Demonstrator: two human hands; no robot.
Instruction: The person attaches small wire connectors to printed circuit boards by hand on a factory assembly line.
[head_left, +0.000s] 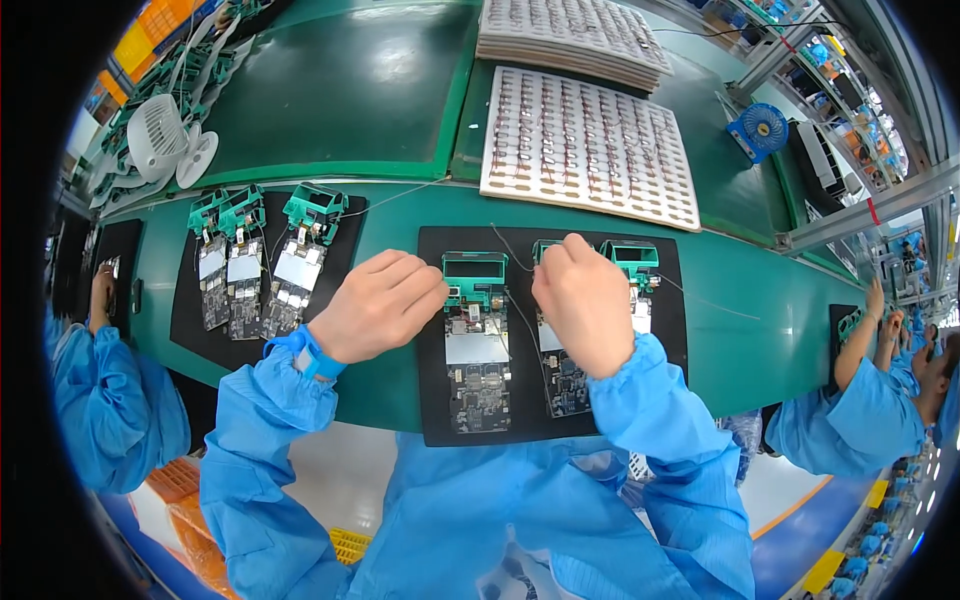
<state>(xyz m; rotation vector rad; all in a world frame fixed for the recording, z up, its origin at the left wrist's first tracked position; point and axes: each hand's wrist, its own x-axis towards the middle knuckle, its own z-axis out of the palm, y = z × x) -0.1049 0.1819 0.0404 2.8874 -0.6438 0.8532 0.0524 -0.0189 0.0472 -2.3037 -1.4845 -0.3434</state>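
Observation:
A long circuit board [477, 345] with a green plastic frame [474, 268] at its far end lies on a black mat [433, 380] in front of me. My left hand [378, 308], with a blue wrist strap, is closed at the left edge of that frame; its fingertips are hidden. My right hand [588, 305] is closed over the far end of a second board [568, 388], and hides much of it. Whatever the fingers of either hand hold cannot be made out. Partly behind my right hand, a third board carries another green frame [632, 258]. Thin wires trail from the boards.
Three similar boards [243, 285] lie on another black mat [185, 300] to the left. Beyond the right mat sits a white tray [590, 145] of small wired parts, near stacked trays [570, 35]. A white fan [157, 138] and blue fan [758, 132] flank the bench. People work on both sides.

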